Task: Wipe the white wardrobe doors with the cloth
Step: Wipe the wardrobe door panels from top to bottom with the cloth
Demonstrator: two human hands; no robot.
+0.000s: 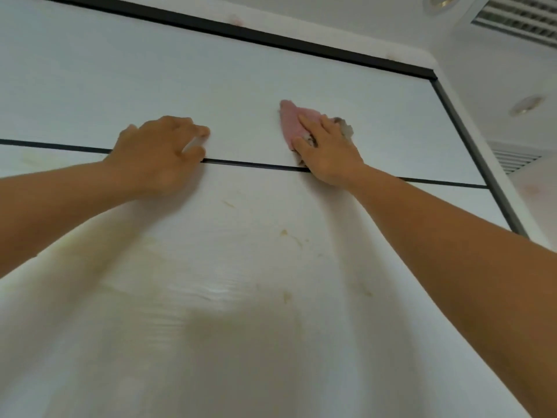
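Observation:
The white wardrobe fills the view, seen from below. Its lower door [241, 267] carries yellowish smears and small brown marks. A thin dark gap separates it from the upper door [150, 86]. My right hand [325, 149] presses a pink cloth [291, 122] flat against the upper door, just above the gap, fingers spread over it. A greyish part of the cloth sticks out to the right of the fingers. My left hand [159, 149] rests on the doors across the same gap, fingers curled against the upper door's bottom edge, holding nothing.
A black trim strip [271, 37] runs along the wardrobe's top and down its right side [470, 146]. The white ceiling above holds a round recessed light [527, 105] and an air vent [518, 19]. A second vent grille [512, 159] sits on the wall at right.

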